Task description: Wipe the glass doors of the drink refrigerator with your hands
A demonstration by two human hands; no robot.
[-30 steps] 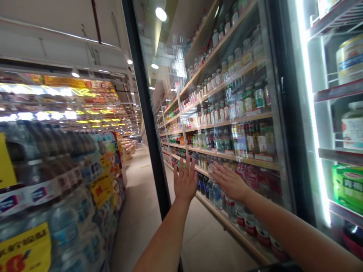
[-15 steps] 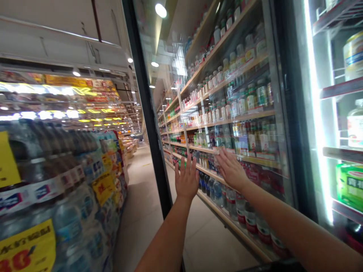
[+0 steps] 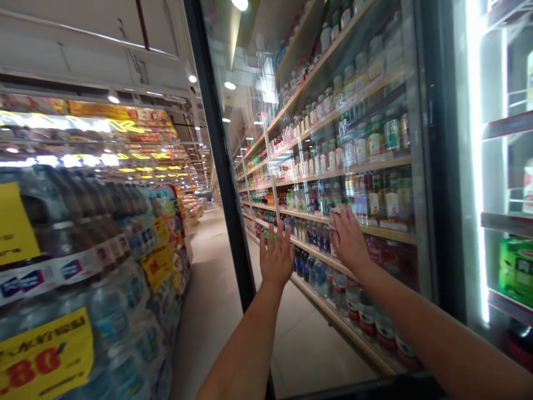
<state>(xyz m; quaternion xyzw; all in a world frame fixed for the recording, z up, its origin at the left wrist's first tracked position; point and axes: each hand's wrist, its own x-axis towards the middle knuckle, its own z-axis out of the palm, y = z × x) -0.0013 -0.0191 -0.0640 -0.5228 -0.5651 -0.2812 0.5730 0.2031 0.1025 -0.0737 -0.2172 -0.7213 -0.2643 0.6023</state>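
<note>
A glass cooler door [image 3: 291, 333] with a black frame stands swung out in front of me. My left hand [image 3: 276, 256] lies against the glass near the frame, palm forward and fingers spread. Farther right, my right hand [image 3: 348, 240] presses a crumpled pale cloth [image 3: 338, 214] to the pane. Part of the cloth shows past the fingertips; the rest is hidden beneath them. Rows of bottles [image 3: 328, 158] on wooden shelves show through or in the glass; I cannot tell which.
At the left rises a stack of bottled drinks [image 3: 112, 311] with yellow price signs [image 3: 45, 355]. A tiled aisle [image 3: 210, 239] runs between it and the door. On the right, a lit cooler shelf [image 3: 506, 222] holds a green pack [image 3: 516, 269].
My right hand has moved right across the glass with the cloth, which shows more clearly now. The left hand stays at nearly the same place. The view has shifted slightly.
</note>
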